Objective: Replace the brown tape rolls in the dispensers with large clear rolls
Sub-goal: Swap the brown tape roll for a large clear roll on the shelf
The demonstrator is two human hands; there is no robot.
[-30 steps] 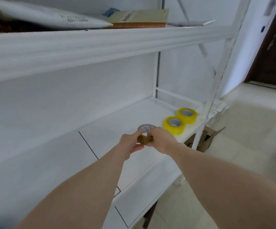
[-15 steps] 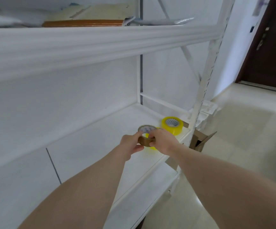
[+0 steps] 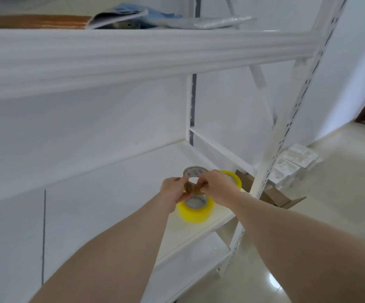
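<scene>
Both hands, left hand (image 3: 174,189) and right hand (image 3: 217,189), pinch a brown tape roll (image 3: 195,187) with closed fingers, above yellowish rolls (image 3: 195,212) on the white shelf (image 3: 111,193), likely to set it down there.
</scene>
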